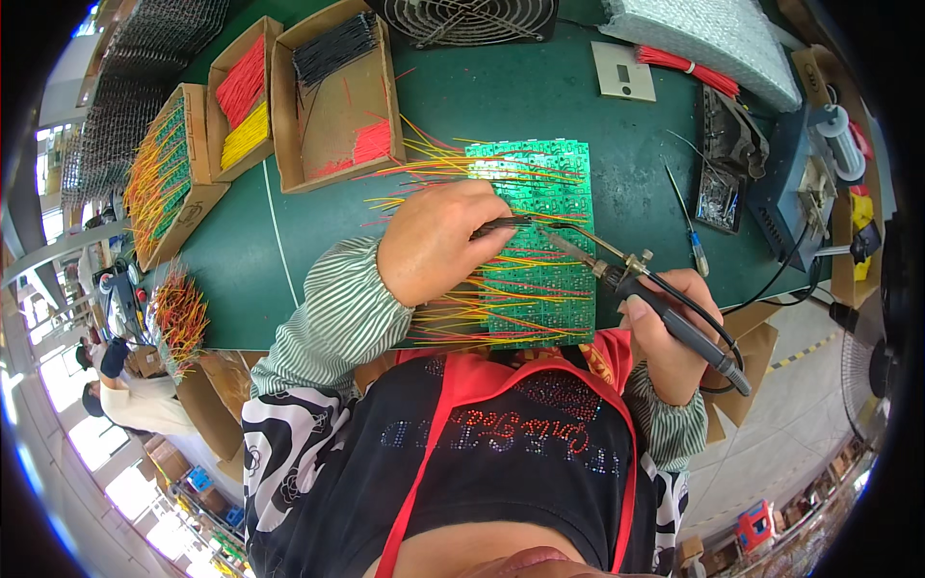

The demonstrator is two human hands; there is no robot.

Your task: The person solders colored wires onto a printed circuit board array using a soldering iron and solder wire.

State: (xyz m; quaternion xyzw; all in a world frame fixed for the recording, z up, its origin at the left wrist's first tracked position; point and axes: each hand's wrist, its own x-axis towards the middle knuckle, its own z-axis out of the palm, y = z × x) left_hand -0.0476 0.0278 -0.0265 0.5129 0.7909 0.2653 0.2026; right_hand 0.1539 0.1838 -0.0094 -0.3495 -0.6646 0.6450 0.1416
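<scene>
A green circuit board panel (573, 313) lies on the bench in front of me, with rows of red and yellow wires (453, 299) sticking out to its left. Over its middle, my left hand (434, 241) pinches a small bundle of black wires (496, 226), their ends pointing right. My right hand (672, 337) grips the dark handle of a soldering iron (679, 328) that carries a solder feed tube. The iron's tip and the tube's end meet the board area close to the black wire ends; whether they touch is too small to tell.
Cardboard trays of black and red wires (387, 106) and of red and yellow wires (214, 125) stand at the back left. Beside them is a box of wired boards (178, 217). A screwdriver (698, 252), a soldering station (785, 207) and a fan (467, 19) surround the board.
</scene>
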